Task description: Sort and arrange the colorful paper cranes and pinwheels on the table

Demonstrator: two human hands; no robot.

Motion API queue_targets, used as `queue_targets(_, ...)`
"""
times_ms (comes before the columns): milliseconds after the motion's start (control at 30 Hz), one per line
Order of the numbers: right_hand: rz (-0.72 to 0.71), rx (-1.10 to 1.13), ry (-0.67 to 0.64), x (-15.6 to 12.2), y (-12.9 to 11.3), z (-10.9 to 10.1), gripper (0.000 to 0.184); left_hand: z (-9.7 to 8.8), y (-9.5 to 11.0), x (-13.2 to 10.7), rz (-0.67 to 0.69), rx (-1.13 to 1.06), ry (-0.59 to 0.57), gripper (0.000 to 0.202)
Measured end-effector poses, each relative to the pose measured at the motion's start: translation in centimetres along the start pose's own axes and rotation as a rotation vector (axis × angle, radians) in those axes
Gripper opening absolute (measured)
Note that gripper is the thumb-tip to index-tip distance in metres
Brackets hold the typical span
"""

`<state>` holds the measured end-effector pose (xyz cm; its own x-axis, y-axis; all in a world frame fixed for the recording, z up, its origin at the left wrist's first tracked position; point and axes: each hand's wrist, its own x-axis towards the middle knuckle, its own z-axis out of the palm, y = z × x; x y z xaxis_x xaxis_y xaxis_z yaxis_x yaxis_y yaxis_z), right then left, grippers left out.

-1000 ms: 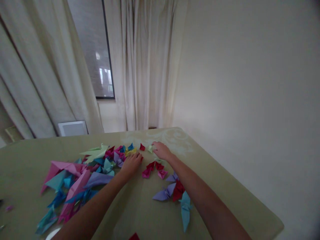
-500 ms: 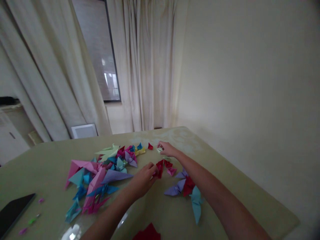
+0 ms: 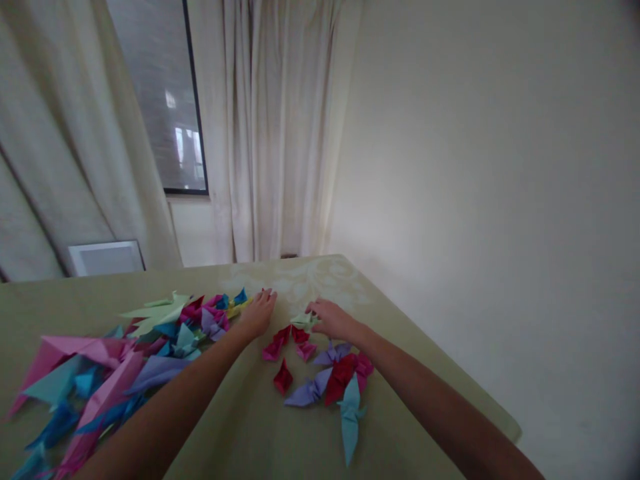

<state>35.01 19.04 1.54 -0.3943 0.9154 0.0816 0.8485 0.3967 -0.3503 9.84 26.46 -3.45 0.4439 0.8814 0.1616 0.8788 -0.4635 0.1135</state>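
My left hand (image 3: 259, 313) reaches over the far part of the table, fingers stretched out, mostly covering a small red paper piece. My right hand (image 3: 333, 320) is closed at the edge of a pale green folded paper (image 3: 301, 321), its fingertips pinching it. Just below that lie dark red folded papers (image 3: 281, 335) and a pink folded paper (image 3: 305, 351). A single red piece (image 3: 283, 378) rests nearer to me. Under my right forearm is a cluster with purple paper (image 3: 309, 390), a larger red paper (image 3: 339, 379) and a light blue paper crane (image 3: 351, 419).
On the left spreads a heap of colourful folded papers, including a big pink one (image 3: 111, 380) and a pale green one (image 3: 160, 313). The table's (image 3: 425, 400) right edge runs beside the wall (image 3: 475, 167). Curtains (image 3: 270, 133) and a white-framed panel (image 3: 107, 259) stand behind.
My left hand has left the red pieces in the middle and moved up to the far red piece. My right hand has brought the pale green paper nearer. The view has turned right.
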Motion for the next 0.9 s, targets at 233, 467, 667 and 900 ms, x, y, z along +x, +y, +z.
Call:
queue_targets(233,0.084,0.069,-0.016,0.0,1.7,0.8,0.03,0.5,-0.7,1.2,-0.004,0.077,-0.074,0.049)
queue_targets(467,0.121,0.093,-0.092,1.0,2.0,1.8,0.028,-0.1,-0.9,-1.2,-0.01,-0.062,-0.091,0.043)
queue_targets(667,0.087,0.085,-0.044,0.9,0.7,1.6,0.035,-1.0,-2.1,-7.0,0.035,-0.253,-0.139,0.044)
queue_targets(900,0.073,0.019,-0.086,0.0,-0.6,0.4,0.056,-1.3,-1.8,-12.5,0.031,-0.519,-0.194,0.09)
